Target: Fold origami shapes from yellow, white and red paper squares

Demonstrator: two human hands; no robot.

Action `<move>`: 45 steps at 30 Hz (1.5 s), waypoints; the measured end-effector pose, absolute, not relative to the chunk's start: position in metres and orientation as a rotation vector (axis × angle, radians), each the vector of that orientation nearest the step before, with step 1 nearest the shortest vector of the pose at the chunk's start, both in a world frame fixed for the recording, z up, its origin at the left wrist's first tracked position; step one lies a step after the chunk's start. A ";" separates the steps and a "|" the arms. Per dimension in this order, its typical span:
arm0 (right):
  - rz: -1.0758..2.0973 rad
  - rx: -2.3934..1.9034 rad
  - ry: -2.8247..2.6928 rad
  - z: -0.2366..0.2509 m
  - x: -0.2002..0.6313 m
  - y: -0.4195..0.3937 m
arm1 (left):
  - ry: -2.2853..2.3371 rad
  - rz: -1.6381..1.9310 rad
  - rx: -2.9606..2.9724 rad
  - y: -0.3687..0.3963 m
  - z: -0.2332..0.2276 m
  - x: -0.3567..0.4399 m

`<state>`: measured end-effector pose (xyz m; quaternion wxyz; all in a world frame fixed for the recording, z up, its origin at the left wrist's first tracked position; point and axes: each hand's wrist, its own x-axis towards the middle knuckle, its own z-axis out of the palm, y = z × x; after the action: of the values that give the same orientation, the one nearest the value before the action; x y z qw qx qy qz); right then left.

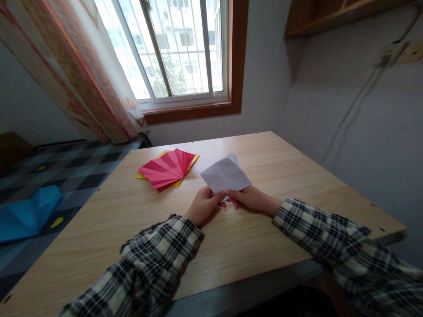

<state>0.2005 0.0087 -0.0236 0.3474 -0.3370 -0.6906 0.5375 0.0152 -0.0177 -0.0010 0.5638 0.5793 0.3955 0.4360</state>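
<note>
Your left hand (204, 204) and right hand (250, 199) each hold a tight grip on the near corner of the white paper (225, 175). It sits creased over the bench (109, 220). A red fan (168, 167) lies nearby, apart.

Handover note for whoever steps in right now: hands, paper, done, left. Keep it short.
Left hand: pinching the near corner of the white paper, fingers closed on it.
Right hand: pinching the same corner from the other side.
White paper: creased, partly folded, held just above the wooden table.
Red pleated fan: lies flat on a yellow sheet, apart from the hands, to their left.
Blue folded paper: off the table, on the checked cover.
Done: fan pleated; white sheet creased.
Left: the white piece's folding looks unfinished.
</note>
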 end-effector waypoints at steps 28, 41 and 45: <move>1.443 -0.875 -1.510 -0.022 0.203 0.019 | 0.855 0.923 1.266 -0.015 -0.004 0.011; 1.304 -0.920 -1.553 -0.022 0.205 0.022 | 0.919 1.008 1.251 -0.015 -0.004 0.010; 1.276 -0.896 -1.494 -0.020 0.205 0.023 | 0.947 1.012 1.259 -0.016 -0.001 0.010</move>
<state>0.2054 0.0233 -0.0196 0.4716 -0.3661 -0.6100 0.5209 0.0101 -0.0155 -0.0015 0.5928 0.5414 0.4074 0.4354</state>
